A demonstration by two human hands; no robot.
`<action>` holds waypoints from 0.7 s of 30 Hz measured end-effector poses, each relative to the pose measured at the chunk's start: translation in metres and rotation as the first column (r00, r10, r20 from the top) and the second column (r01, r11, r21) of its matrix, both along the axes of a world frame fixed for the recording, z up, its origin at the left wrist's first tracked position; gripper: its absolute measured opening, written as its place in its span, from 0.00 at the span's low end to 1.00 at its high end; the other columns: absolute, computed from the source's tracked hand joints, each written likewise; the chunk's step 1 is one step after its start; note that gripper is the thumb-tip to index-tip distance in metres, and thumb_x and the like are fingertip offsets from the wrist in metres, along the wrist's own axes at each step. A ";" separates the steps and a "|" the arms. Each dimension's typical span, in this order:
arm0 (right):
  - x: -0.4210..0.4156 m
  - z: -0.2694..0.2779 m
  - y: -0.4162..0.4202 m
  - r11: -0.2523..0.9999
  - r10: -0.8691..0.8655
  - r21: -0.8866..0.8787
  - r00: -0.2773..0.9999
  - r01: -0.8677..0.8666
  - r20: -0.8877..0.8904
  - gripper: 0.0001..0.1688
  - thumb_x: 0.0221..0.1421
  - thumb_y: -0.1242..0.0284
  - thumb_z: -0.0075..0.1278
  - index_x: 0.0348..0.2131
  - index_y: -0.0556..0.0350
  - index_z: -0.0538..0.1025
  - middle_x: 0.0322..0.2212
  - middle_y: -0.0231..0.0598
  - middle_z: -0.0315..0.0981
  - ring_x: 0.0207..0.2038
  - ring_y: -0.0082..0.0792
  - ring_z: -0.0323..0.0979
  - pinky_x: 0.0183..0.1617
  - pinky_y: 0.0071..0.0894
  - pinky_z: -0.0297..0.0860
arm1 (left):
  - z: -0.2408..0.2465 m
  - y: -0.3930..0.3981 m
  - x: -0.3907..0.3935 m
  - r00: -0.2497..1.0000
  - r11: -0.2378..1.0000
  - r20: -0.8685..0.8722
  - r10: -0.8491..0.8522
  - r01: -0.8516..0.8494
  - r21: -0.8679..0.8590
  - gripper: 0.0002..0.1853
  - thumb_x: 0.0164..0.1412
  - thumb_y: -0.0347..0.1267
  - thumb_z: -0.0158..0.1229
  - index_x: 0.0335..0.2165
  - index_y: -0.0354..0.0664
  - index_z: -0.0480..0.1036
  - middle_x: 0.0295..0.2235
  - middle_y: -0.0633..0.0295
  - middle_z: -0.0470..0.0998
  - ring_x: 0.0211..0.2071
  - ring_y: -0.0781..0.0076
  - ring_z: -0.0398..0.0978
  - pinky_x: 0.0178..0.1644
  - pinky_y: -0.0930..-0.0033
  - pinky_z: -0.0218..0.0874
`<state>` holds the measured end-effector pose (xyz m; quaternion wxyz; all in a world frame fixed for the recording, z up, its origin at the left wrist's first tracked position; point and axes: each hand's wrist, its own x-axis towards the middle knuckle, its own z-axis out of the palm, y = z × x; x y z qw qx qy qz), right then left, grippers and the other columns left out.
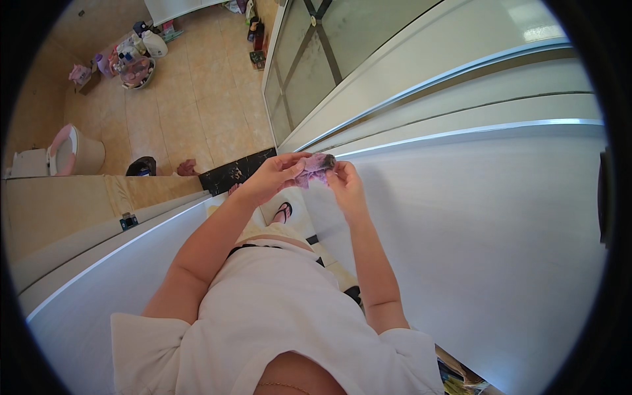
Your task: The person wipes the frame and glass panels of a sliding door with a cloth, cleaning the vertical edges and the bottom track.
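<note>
Between both hands, out in front of my body, is a small crumpled purple cloth (315,169) with a dark, dirty-looking patch at its upper right end. My left hand (277,177) pinches its left side between thumb and fingers. On the other side, my right hand (348,186) grips the edge near the dark patch. The cloth is held off the floor, above a black threshold strip (237,170) and my sandalled foot (283,213). Some of the cloth is hidden by my fingers.
White panels stand close on my left (123,266) and right (469,237). Beyond the threshold, the tiled bathroom floor (197,89) holds a toilet (74,150), a black waste bin (141,167), a basin (138,74) and several bottles. A glazed door (306,64) stands at the upper right.
</note>
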<state>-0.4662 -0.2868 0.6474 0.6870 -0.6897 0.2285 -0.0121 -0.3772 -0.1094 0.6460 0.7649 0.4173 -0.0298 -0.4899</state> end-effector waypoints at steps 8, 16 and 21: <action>-0.003 -0.009 -0.010 0.993 0.011 -0.118 0.999 -0.007 0.034 0.11 0.49 0.80 0.50 0.34 0.61 0.65 0.29 0.33 0.69 0.32 0.18 0.66 0.35 0.16 0.64 | -0.024 0.014 0.004 0.992 0.988 0.122 0.038 -0.055 0.142 0.10 0.55 0.32 0.57 0.33 0.37 0.68 0.33 0.66 0.72 0.35 0.80 0.69 0.40 0.75 0.62; 0.000 -0.001 -0.007 0.988 0.023 -0.155 0.999 -0.018 0.027 0.13 0.50 0.80 0.50 0.37 0.63 0.67 0.29 0.34 0.69 0.31 0.18 0.66 0.34 0.16 0.64 | -0.010 0.019 0.005 0.996 0.985 0.018 0.085 -0.087 0.151 0.09 0.54 0.29 0.55 0.34 0.40 0.65 0.31 0.67 0.70 0.33 0.81 0.68 0.37 0.77 0.61; -0.004 0.000 -0.012 0.999 -0.041 0.007 0.999 0.042 -0.034 0.11 0.55 0.78 0.45 0.40 0.60 0.67 0.31 0.34 0.69 0.32 0.21 0.67 0.36 0.20 0.66 | -0.009 0.024 0.006 0.989 0.988 0.088 0.116 -0.124 0.096 0.08 0.52 0.24 0.54 0.33 0.39 0.64 0.31 0.66 0.70 0.31 0.80 0.69 0.35 0.78 0.61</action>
